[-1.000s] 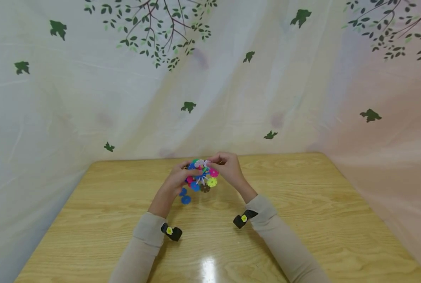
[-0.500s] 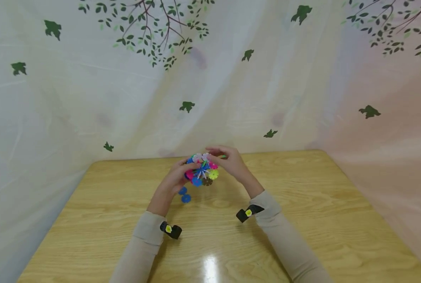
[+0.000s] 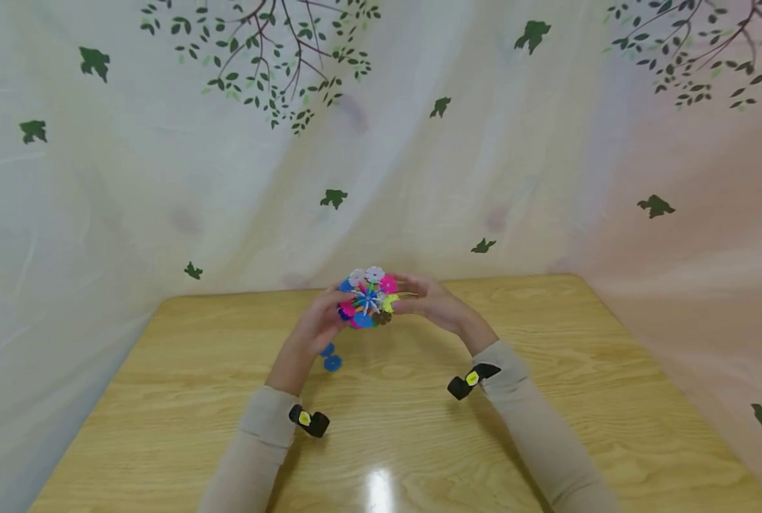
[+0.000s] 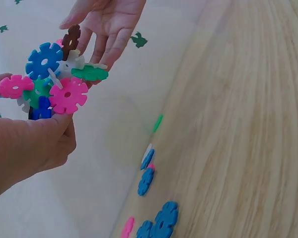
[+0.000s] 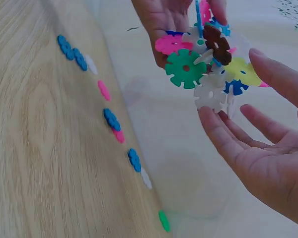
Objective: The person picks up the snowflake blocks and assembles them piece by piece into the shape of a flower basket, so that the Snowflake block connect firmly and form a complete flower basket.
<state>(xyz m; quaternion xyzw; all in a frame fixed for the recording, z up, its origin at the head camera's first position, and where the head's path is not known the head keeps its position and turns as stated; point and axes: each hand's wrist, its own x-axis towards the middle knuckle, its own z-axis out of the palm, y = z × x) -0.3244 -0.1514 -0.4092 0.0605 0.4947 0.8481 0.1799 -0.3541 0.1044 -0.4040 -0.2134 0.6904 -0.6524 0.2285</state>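
Note:
My left hand (image 3: 317, 320) grips a round cluster of interlocking snowflake discs (image 3: 369, 299), raised over the far part of the table. Its thumb lies across the near side. Slotted discs in pink, blue, white, green, yellow and brown stick out all round. My right hand (image 3: 444, 308) is at the cluster's right side, fingers spread and loosely bent. In the right wrist view, a fingertip (image 5: 208, 115) meets a white disc (image 5: 210, 94) and the thumb is beside the yellow disc (image 5: 242, 72). A green disc (image 4: 90, 73) faces the right palm in the left wrist view.
Loose blue discs (image 3: 332, 363) lie on the wooden table (image 3: 381, 427) below the left hand. The wrist views show several more along the table, including a pink disc (image 5: 104, 90) and a green disc (image 5: 164, 220). A printed cloth (image 3: 406, 157) hangs behind the far edge.
The cluster has risen slightly and turned in the left hand. My right hand has left its pinch at the cluster's top, spread its fingers and shifted right to the cluster's side.

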